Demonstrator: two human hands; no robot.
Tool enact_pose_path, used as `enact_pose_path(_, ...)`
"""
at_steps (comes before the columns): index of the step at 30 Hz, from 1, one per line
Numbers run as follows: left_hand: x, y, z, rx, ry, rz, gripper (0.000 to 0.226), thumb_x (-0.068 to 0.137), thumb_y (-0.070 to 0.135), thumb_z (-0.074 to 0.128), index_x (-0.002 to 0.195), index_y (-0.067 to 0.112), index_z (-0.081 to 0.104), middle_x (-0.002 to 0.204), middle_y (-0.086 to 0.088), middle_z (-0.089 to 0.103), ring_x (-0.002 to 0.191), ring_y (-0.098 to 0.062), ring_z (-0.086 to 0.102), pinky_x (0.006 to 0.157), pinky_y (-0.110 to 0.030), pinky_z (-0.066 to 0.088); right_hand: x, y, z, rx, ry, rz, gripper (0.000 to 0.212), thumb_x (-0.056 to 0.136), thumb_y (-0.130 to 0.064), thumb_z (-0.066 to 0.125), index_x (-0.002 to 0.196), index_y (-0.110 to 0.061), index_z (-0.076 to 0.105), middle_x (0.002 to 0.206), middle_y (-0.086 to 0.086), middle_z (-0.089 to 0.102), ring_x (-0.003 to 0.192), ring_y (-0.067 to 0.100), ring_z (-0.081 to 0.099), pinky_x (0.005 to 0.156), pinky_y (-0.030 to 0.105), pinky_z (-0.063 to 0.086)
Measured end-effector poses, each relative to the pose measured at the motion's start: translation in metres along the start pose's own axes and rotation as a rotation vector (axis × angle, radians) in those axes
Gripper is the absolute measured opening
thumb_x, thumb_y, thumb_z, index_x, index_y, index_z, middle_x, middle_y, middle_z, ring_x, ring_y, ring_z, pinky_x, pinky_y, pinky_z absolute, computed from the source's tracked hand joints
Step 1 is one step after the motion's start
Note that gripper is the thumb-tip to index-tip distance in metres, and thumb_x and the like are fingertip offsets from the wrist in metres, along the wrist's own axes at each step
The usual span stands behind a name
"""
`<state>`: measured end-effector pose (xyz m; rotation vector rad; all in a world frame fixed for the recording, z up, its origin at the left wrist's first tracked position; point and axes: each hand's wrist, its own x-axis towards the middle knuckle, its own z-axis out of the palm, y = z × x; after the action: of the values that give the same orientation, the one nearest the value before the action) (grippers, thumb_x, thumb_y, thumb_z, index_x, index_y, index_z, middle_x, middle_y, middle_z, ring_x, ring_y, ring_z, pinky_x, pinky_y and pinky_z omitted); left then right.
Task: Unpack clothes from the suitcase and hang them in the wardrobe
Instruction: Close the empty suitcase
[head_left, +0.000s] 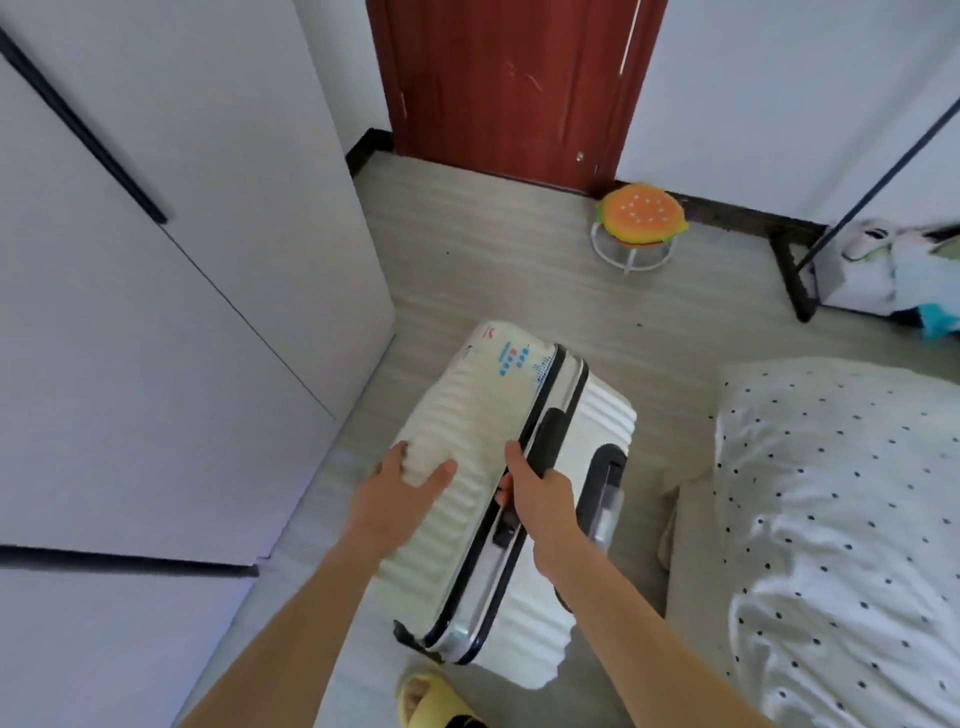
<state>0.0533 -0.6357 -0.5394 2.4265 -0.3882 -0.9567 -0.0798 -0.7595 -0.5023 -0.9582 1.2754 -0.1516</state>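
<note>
Since the white ribbed hard-shell suitcase (498, 499) stands on its edge on the grey wood-grain floor (493, 270), with its black seam facing up and its shells closed, both grips meet it from above. It sits between the tall white wardrobe (156, 338) on the left, whose doors are closed, and the bed with white black-dotted bedding (841, 519) on the right.

Left grip (400, 493): we note it lying flat on the left ribbed shell, fingers spread and fairly straight, holding nothing, palm pressed to the surface. The forearm comes in from the lower left, wrist roughly level.

Right grip (540, 499): it is on the seam, just below the black side handle (551, 436). The thumb lies forward along the seam and the fingers are curled tight round the suitcase edge. We cannot tell whether they catch the lower end of the handle or the frame itself. The forearm comes in from the lower right and crosses the right shell.

The black telescopic handle (605, 483) lies retracted to the right of this grip.

Surroundings: a red-brown door (509, 78) ahead, a hamburger-cushion stool (639, 213) beside it, and a yellow slipper (423, 696) on a foot at the bottom edge.
</note>
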Motion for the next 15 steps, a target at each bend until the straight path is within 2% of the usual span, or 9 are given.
enact_pose_path(3,0.016,-0.011,-0.045,-0.055,0.077,-0.102,0.108,0.055,0.105,0.032,0.140,0.038,0.038,0.118,0.003,0.065,0.102,-0.023,0.065,0.090,-0.047,0.054,-0.007,-0.046,0.048,-0.077,-0.084,-0.020,0.046,0.095,-0.044,0.060,0.061,-0.013,0.057,0.054,-0.001,0.057,0.053,0.014,0.049,0.059,0.025,0.044)
enact_pose_path(6,0.023,-0.026,-0.070,-0.065,0.125,-0.152,0.097,0.071,0.096,0.028,0.140,0.029,0.039,0.116,-0.002,0.064,0.101,-0.027,0.063,0.092,-0.048,0.052,0.004,-0.053,0.077,-0.131,-0.162,-0.057,0.041,0.096,-0.042,0.060,0.067,-0.013,0.058,0.052,-0.005,0.057,0.062,0.016,0.058,0.081,0.033,0.050)
enact_pose_path(7,0.025,-0.033,-0.074,-0.069,0.124,-0.179,0.095,0.074,0.092,0.029,0.141,0.025,0.039,0.117,-0.002,0.062,0.103,-0.027,0.062,0.093,-0.047,0.051,0.008,-0.053,0.085,-0.193,-0.173,-0.075,0.040,0.096,-0.041,0.059,0.069,-0.012,0.058,0.055,-0.004,0.059,0.067,0.017,0.063,0.083,0.034,0.051)
enact_pose_path(8,0.027,-0.039,-0.078,-0.062,0.112,-0.197,0.095,0.075,0.091,0.027,0.141,0.024,0.040,0.115,-0.001,0.061,0.102,-0.027,0.061,0.092,-0.046,0.051,0.012,-0.053,0.092,-0.256,-0.160,-0.096,0.036,0.097,-0.040,0.058,0.073,-0.012,0.059,0.059,-0.004,0.062,0.071,0.017,0.067,0.078,0.033,0.052)
enact_pose_path(11,0.031,-0.041,-0.078,-0.008,0.060,-0.211,0.095,0.074,0.092,0.022,0.140,0.026,0.037,0.117,-0.002,0.059,0.104,-0.027,0.061,0.093,-0.045,0.050,0.022,-0.064,0.099,-0.444,-0.005,-0.204,0.016,0.098,-0.033,0.056,0.098,-0.018,0.059,0.083,0.002,0.070,0.071,0.014,0.066,0.056,0.023,0.048)
enact_pose_path(12,0.034,-0.039,-0.077,-0.015,0.057,-0.224,0.090,0.078,0.089,0.023,0.144,0.028,0.033,0.124,-0.004,0.057,0.109,-0.028,0.059,0.095,-0.046,0.048,0.029,-0.066,0.101,-0.529,0.047,-0.266,0.016,0.097,-0.031,0.056,0.106,-0.017,0.056,0.098,0.006,0.068,0.075,0.014,0.065,0.058,0.023,0.049)
enact_pose_path(14,0.031,-0.027,-0.068,-0.087,0.083,-0.232,0.080,0.088,0.080,0.023,0.153,0.034,0.018,0.143,-0.006,0.046,0.122,-0.030,0.054,0.099,-0.047,0.045,0.040,-0.062,0.091,-0.813,0.167,-0.449,0.038,0.094,-0.032,0.059,0.126,-0.017,0.047,0.133,0.009,0.049,0.105,0.022,0.058,0.081,0.033,0.053)
enact_pose_path(15,0.028,-0.020,-0.064,-0.120,0.140,-0.213,0.073,0.093,0.073,0.022,0.155,0.037,0.012,0.152,-0.005,0.038,0.128,-0.030,0.051,0.100,-0.048,0.045,0.045,-0.059,0.087,-0.980,0.224,-0.544,0.051,0.093,-0.039,0.058,0.137,-0.020,0.039,0.146,0.008,0.034,0.123,0.026,0.047,0.096,0.039,0.048)
